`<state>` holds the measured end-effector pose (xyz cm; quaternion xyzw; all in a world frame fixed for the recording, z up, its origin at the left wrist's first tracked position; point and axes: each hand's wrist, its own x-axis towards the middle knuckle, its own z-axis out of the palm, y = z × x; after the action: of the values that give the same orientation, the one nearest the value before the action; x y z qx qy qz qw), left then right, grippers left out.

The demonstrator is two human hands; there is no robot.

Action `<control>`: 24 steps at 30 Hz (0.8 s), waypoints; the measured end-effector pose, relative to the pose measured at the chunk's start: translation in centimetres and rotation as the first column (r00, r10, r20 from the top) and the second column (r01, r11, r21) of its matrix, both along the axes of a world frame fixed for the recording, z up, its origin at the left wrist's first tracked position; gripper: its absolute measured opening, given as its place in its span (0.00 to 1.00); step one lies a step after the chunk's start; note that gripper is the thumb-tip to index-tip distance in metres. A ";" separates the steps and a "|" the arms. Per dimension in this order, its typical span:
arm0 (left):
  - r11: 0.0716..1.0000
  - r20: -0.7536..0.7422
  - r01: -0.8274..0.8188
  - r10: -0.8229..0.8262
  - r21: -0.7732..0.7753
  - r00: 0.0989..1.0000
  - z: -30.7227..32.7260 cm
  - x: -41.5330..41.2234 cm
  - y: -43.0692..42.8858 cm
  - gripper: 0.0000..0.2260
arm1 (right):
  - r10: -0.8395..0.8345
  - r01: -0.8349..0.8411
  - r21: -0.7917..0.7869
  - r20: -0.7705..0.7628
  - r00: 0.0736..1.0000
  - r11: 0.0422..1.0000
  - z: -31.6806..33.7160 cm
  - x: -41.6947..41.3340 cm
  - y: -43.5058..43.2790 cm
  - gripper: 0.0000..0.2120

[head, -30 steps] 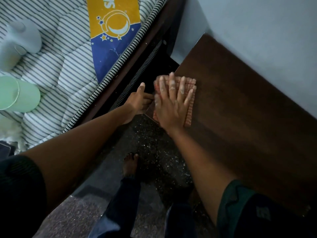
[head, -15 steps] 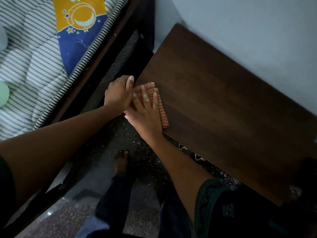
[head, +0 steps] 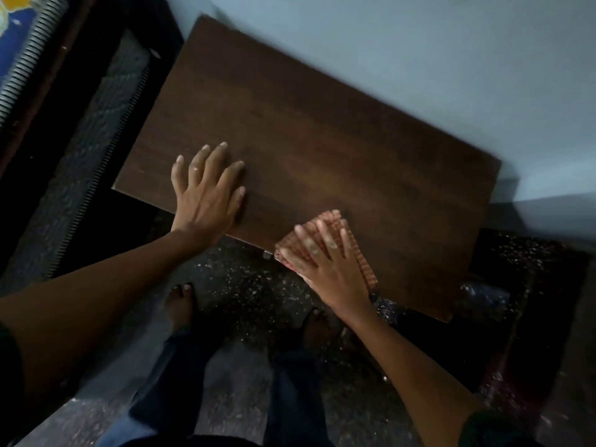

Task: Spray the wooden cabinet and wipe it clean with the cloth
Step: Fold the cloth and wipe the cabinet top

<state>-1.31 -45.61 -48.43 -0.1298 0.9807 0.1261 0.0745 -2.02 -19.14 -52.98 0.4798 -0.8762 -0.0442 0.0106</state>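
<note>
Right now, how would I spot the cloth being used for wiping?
Find the dark wooden cabinet top against the pale wall. At its near edge, the right hand presses flat on the cloth: small, ribbed, reddish-orange, the only bright thing on the wood.

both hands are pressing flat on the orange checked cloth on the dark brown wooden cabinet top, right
Not both. In the head view only the right hand presses flat on the orange checked cloth; the left hand lies flat on the bare dark brown wooden cabinet top.
</note>
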 end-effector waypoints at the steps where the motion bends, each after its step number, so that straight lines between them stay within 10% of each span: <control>1: 0.999 0.007 0.038 -0.038 -0.007 0.999 -0.2 0.0 1.0 0.21 | -0.018 0.018 0.002 -0.020 1.000 1.000 0.0 0.1 2.2 0.37; 10: 0.979 -0.007 0.201 -0.202 -0.012 0.979 -1.7 -1.3 8.9 0.23 | -0.360 0.355 0.096 0.039 0.932 0.930 1.7 1.6 16.7 0.36; 24: 0.971 -0.043 0.213 -0.218 -0.104 0.975 -2.1 -2.1 10.4 0.21 | -0.677 0.667 0.131 0.220 0.702 0.734 2.2 -1.5 16.4 0.27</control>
<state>-3.44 -35.16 -50.55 -0.0224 0.9956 0.0722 0.0549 -3.55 -2.76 -50.83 0.1291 -0.9833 -0.0017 -0.1280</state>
